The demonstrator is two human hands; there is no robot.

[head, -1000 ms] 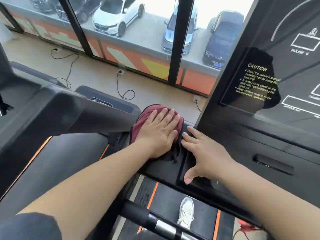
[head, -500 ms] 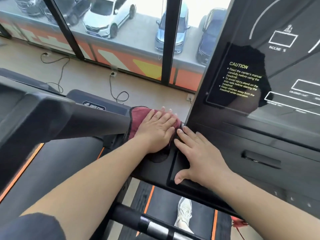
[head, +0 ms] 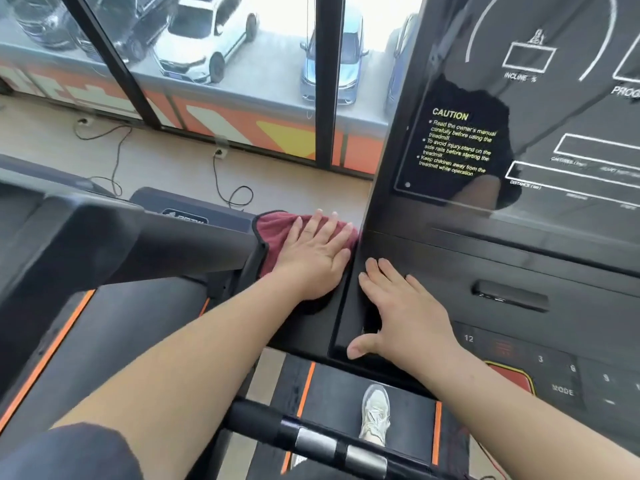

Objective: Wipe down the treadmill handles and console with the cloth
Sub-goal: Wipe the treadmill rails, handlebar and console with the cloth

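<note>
- Windows fill 12 o'clock, with a neighbouring treadmill at 9.
- Left hand, fingers straight, presses the red cloth flat beside the console.
- Right hand rests open and empty at the cloth's 4 o'clock.
- Console wiping looks underway; next, sweep toward 3 o'clock, then the handle at 6.

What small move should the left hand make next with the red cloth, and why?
Probably slide the left hand, which presses flat on the red cloth, rightward across the console. The cloth lies at the console's left corner; most of the panel lies beyond it. The right hand rests flat in that path and should lift first.
</note>
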